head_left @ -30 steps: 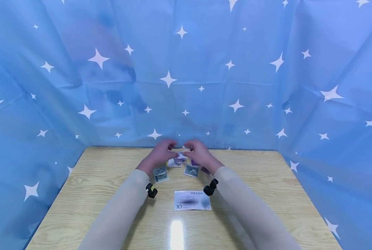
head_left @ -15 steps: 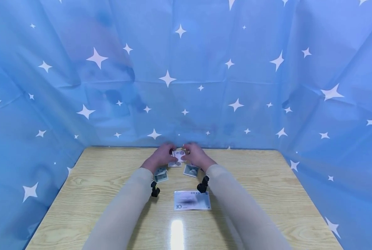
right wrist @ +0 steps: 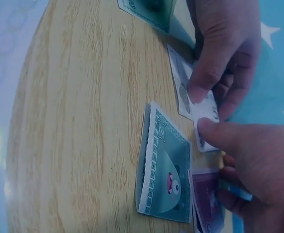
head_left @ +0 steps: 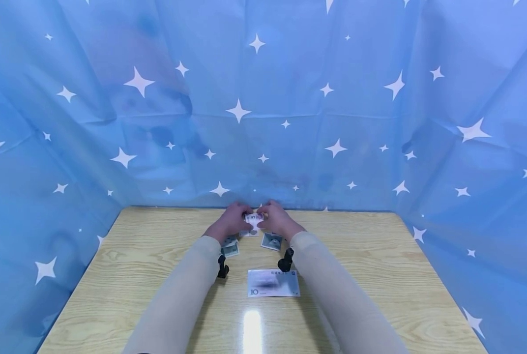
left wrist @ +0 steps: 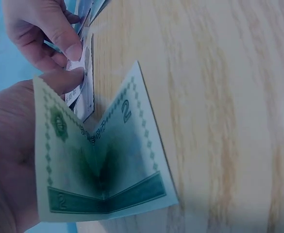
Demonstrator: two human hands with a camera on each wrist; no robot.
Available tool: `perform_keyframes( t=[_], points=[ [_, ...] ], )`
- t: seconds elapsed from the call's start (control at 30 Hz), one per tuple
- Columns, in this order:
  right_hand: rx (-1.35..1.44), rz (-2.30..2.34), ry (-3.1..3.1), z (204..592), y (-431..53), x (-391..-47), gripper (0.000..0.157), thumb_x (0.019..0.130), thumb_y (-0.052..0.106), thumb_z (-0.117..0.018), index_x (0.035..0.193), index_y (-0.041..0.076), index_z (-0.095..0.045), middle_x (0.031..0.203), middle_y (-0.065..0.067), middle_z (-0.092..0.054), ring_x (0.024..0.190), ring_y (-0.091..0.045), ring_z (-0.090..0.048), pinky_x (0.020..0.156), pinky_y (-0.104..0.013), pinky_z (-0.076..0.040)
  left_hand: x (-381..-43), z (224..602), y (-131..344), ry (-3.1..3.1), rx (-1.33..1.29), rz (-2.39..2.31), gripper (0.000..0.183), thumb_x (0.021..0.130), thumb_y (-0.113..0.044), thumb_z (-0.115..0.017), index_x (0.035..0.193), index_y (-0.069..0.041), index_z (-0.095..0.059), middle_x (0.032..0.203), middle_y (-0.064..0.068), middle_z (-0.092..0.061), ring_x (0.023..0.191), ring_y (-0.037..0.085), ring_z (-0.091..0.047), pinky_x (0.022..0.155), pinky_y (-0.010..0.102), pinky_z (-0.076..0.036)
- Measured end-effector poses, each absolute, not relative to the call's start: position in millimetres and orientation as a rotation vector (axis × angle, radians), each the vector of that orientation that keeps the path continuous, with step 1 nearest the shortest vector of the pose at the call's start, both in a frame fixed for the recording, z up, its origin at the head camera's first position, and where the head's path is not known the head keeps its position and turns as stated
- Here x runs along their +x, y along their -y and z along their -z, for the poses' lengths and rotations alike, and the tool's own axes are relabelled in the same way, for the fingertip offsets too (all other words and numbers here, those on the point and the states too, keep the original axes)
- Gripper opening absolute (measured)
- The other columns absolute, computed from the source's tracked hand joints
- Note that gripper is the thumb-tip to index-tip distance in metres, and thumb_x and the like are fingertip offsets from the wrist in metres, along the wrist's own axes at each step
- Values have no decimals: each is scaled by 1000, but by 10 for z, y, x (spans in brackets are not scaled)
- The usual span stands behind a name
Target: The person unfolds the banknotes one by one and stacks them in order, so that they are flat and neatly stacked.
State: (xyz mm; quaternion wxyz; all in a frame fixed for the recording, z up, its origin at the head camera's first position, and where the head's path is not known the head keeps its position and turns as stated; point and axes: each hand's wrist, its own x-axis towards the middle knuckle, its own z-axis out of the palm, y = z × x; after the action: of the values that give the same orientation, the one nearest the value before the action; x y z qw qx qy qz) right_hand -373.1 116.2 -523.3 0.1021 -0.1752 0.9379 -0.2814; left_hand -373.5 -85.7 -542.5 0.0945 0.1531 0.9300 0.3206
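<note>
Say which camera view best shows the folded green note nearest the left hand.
The left wrist view: the green note appears large, with its V-shaped fold and printed 2 plain. The head view shows it small, partly hidden by the left arm. The right wrist view catches only part of it, cut off at the top edge.

white glare [head_left: 252,332] streaks the table [head_left: 378,265]; wrist views look hazy.

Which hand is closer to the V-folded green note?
Left. The left hand is close beside the V-folded green note; the right hand is farther off, on the other side of the white 5 note.
</note>
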Motion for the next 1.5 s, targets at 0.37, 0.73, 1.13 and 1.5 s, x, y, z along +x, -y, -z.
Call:
perform_keyframes(
  t=[0.37,0.73,1.13,1.5],
  points=[
    [-561,1047,-2731,5275,-1178,-3772,37,97,4,-86,127,9,-64,112,-6,-68,102,-24,-65,91,-42,-58,-3735,5408,866,-2776,477,-1102,33,96,-6,-83,125,-5,-67,120,11,-69,107,28,-63,98,49,-54],
    [-489,1287,-2818,5247,-1165,-3682,16,109,13,-73,125,11,-73,107,-5,-71,96,-23,-65,87,-42,-59,-3674,5294,833,-2799,345,-1194,15,110,-7,-65,123,-10,-70,124,7,-68,116,26,-63,105,46,-52],
    [-489,1532,-2698,5128,-1302,-3509,22,107,14,-75,129,12,-73,98,-4,-70,80,-20,-61,67,-31,-52,-3475,5160,882,-2658,457,-1510,17,108,-3,-67,123,-8,-72,118,9,-68,104,24,-63,92,41,-56],
    [-546,1652,-2594,5022,-1455,-3190,25,106,10,-77,130,6,-75,103,-7,-73,86,-42,-69,69,-40,-60,-3193,5111,872,-2572,554,-1629,21,106,-4,-71,127,-5,-73,110,8,-71,96,21,-66,78,34,-57]
  ],
)
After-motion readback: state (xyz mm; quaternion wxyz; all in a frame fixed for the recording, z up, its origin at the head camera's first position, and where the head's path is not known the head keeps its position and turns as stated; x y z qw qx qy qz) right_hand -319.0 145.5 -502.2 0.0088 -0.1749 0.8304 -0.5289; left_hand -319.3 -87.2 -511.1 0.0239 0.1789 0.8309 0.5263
